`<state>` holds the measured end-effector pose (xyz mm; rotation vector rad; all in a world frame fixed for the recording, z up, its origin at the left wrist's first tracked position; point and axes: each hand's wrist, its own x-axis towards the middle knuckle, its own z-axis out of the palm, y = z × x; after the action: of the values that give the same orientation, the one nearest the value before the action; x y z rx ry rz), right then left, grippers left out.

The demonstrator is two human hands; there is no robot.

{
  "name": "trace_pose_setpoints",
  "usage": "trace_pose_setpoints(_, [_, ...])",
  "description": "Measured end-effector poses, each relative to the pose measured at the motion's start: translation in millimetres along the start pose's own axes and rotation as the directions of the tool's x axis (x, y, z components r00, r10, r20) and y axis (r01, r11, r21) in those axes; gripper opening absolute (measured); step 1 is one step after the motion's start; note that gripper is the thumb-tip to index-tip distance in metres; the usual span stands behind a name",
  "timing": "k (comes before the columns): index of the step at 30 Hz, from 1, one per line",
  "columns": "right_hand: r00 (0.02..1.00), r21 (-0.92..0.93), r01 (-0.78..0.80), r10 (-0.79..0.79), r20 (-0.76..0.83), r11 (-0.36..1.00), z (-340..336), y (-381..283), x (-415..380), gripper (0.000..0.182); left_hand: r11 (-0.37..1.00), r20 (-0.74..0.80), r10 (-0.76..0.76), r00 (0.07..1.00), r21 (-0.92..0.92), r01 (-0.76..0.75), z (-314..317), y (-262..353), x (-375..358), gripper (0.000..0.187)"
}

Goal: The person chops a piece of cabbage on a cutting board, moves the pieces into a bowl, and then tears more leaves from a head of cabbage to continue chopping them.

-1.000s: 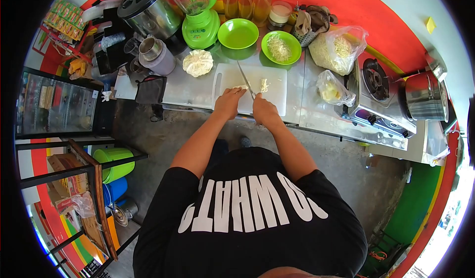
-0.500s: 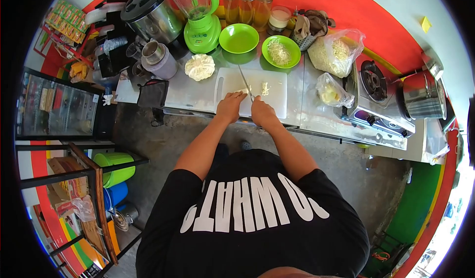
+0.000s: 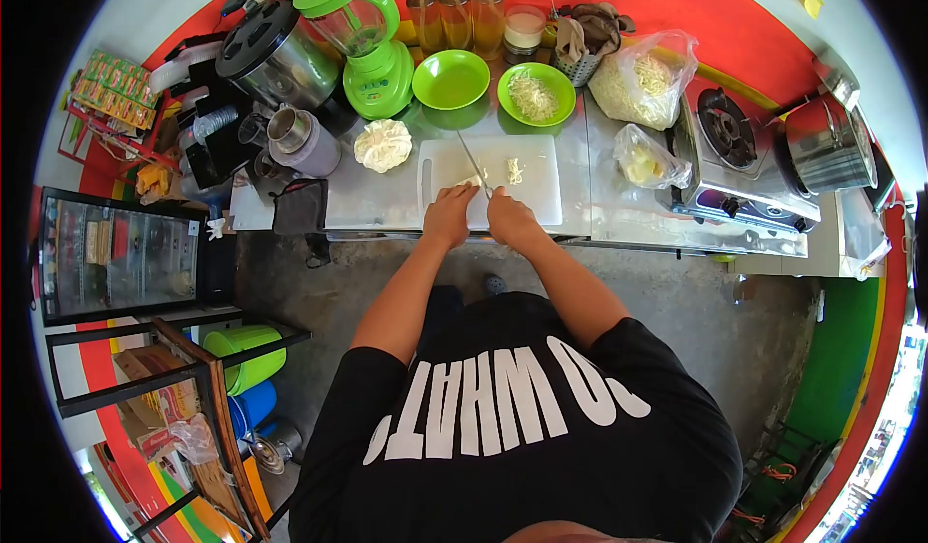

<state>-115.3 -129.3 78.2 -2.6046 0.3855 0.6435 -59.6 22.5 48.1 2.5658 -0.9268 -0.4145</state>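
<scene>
A white cutting board (image 3: 539, 205) lies near the counter's front edge. My right hand (image 3: 509, 217) is closed round the handle of a knife (image 3: 471, 157), whose blade points away and to the left over the board. My left hand (image 3: 448, 214) presses its fingers on a small pale piece of cabbage (image 3: 473, 181) beside the blade, largely hidden by the fingers. Right of the blade sits a small heap of cut shreds (image 3: 514, 170). A pale cabbage chunk (image 3: 383, 146) rests left of the board.
Behind the board stand a green bowl (image 3: 451, 77) and another green bowl (image 3: 568, 94) holding shreds. A green blender (image 3: 379, 79) and pump bottles (image 3: 454, 19) are farther back. To the right are a bag of shreds (image 3: 638, 89), a smaller bag (image 3: 646, 159) and a gas stove (image 3: 739, 181).
My view has shifted and tilted slightly. Both hands keep their place at the board, with the knife still beside the cabbage piece.
</scene>
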Motion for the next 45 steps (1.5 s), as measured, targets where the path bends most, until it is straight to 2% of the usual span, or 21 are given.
trace_pose_setpoints(8, [0.999,0.038,-0.045,0.046,-0.019,0.998,19.3,1.6,-3.4,0.044,0.999,0.012,-0.014,1.000,-0.032,0.014,-1.7,-0.3,-3.3,0.075])
trace_pose_setpoints(20, [0.998,0.066,-0.059,0.059,0.001,0.996,17.8,-3.0,-0.7,0.056,1.000,-0.011,0.002,1.000,-0.019,-0.003,-1.2,-3.5,-2.9,0.076])
trace_pose_setpoints(22, [1.000,0.042,-0.013,0.012,0.020,0.999,8.3,-6.2,5.2,0.054,1.000,-0.041,0.017,0.999,-0.019,-0.017,-0.3,-3.6,-2.3,0.076])
trace_pose_setpoints(25, [0.998,0.048,-0.023,0.020,0.062,0.999,-8.6,-13.6,11.3,0.059,0.999,-0.005,-0.006,1.000,-0.036,0.006,-2.2,-3.7,-1.1,0.074])
trace_pose_setpoints(29, [0.992,0.110,-0.047,0.034,0.121,0.993,-10.0,-17.2,-8.9,0.056,0.998,-0.027,0.030,0.999,-0.050,-0.031,-2.7,-4.2,-2.1,0.075])
trace_pose_setpoints(31, [0.997,0.092,-0.078,0.077,0.018,0.993,9.0,-12.1,-5.6,0.056,0.998,-0.028,0.048,0.998,-0.049,-0.049,-3.2,-4.9,-1.5,0.075])
trace_pose_setpoints(35, [0.999,0.070,-0.050,0.050,0.010,0.996,10.1,-8.6,7.9,0.056,0.997,-0.048,0.066,0.997,-0.047,-0.069,-3.0,-5.0,-1.1,0.075])
trace_pose_setpoints(38, [1.000,0.065,-0.019,0.019,0.009,0.998,1.0,-8.7,17.3,0.058,0.997,-0.028,0.046,0.999,-0.062,-0.047,-6.4,-3.1,-1.2,0.075])
trace_pose_setpoints(43, [0.992,0.008,-0.052,0.051,0.118,0.999,-11.3,-16.0,2.7,0.058,0.996,-0.027,0.027,0.999,-0.082,-0.029,-5.0,-2.8,-1.4,0.075])
trace_pose_setpoints(45, [0.994,0.027,-0.051,0.048,0.096,0.998,-0.3,-13.4,-4.7,0.057,0.998,-0.031,0.029,0.999,-0.060,-0.031,-4.0,-3.0,-1.9,0.074])
